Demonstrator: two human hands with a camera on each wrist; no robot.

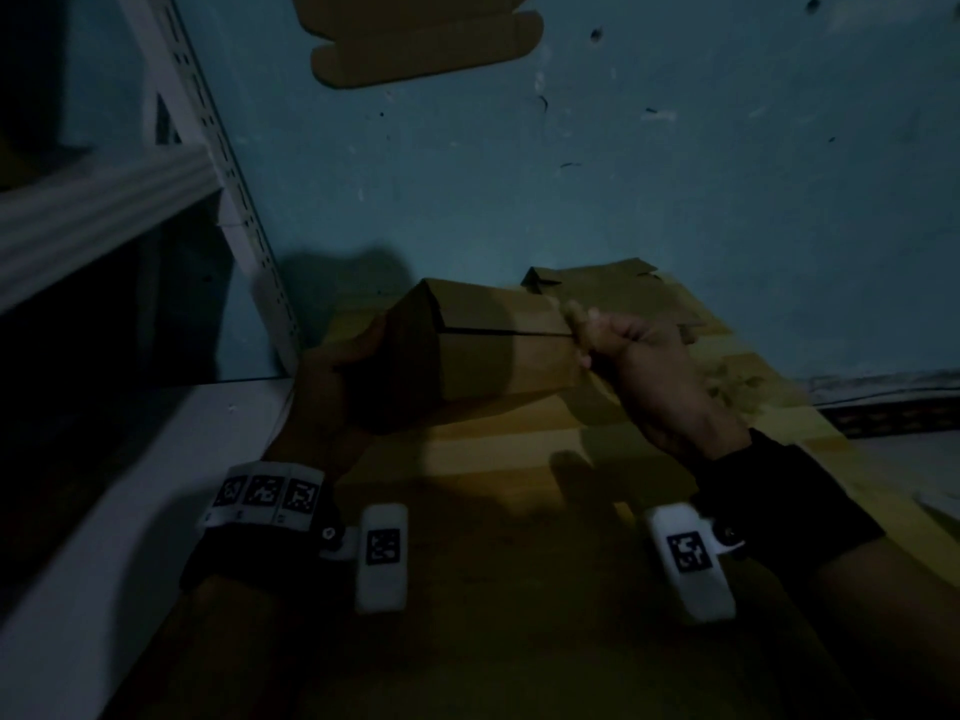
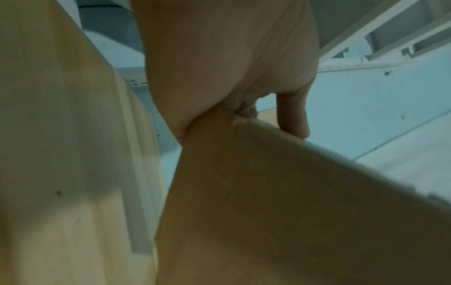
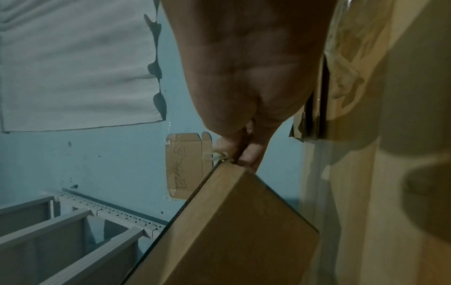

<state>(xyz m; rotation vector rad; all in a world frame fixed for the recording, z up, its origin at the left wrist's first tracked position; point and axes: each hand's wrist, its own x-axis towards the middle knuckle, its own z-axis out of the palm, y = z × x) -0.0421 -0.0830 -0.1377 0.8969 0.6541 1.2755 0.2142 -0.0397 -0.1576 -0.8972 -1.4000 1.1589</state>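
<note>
Setting: teal painted wall (image 1: pixel 675 200), light wooden tabletop (image 1: pixel 493 485), white slotted metal rack (image 1: pixel 195 111) on the left. A flat brown cardboard cut-out (image 1: pixel 426 49) is stuck on the wall, and a pile of flat brown cardboard blanks (image 1: pixel 613 288) lies at the back of the table.

Work item: the brown cardboard box (image 1: pixel 498 361), folded up, tilted and held off the tabletop in front of the pile. A dark seam runs along its front, so the lid looks almost shut but not seated.

Left hand (image 1: pixel 332 387): wrapped round the left end, with the corner in the thumb web and a finger hooked over the far edge. Good brace.

Right hand (image 1: pixel 639 350): fingers curled, with the fingertips (image 1: pixel 574 311) pinching the right top corner at the seam end. The wrist view can't show whether a tuck flap sits under them.

Likely step: closing the right end of the lid.

To do it well:
- Left hand only holds and shouldn't squeeze, because the walls bow and the seam gapes.
- Square the lid edge to the side wall before pushing.
- Push along the seam line, not down on the corner, because corrugated board creases easily.
- If the lid fights, rest the box base on the table and press there.
- Run the thumb along the seam to check it sits flush.
</note>
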